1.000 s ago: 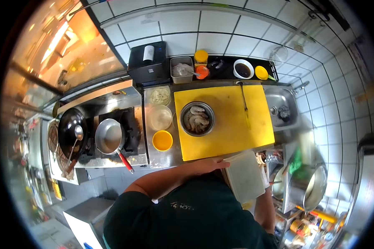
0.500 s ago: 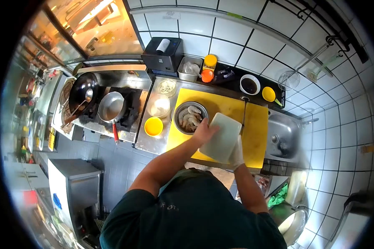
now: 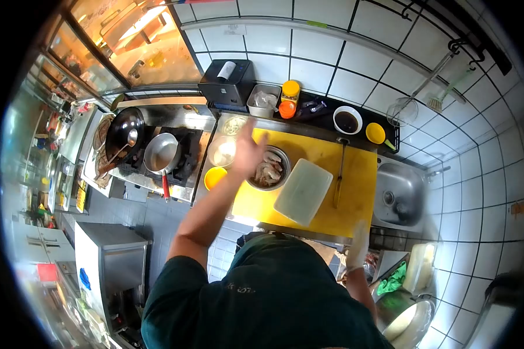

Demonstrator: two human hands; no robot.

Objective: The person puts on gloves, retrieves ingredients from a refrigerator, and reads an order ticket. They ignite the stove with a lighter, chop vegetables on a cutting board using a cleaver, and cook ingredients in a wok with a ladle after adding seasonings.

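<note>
My left hand (image 3: 249,154) is bare and reaches over the left rim of a steel bowl (image 3: 288,168) of shrimp (image 3: 268,173). Its fingers look apart, with nothing seen in them. Beyond it are a clear bowl of pale contents (image 3: 222,152) and a tub of chopped pale pieces (image 3: 234,125). A pale rectangular plastic container (image 3: 304,192) lies on the yellow cutting board (image 3: 355,174), touched by neither hand. My right hand (image 3: 358,247), in a whitish glove, is off the board's front right edge, its fingers smeared by motion.
A long thin tool (image 3: 339,177) lies on the board. Left are a yellow bowl (image 3: 215,177), a red-handled saucepan (image 3: 162,154) and a wok (image 3: 125,131) on the stove. A sink (image 3: 399,200) is right. A bowl of dark liquid (image 3: 347,120) stands on the back shelf.
Both hands have let go of the pale container, which now rests on the board. My left hand has moved left and away from me; my right hand has moved right and back.
</note>
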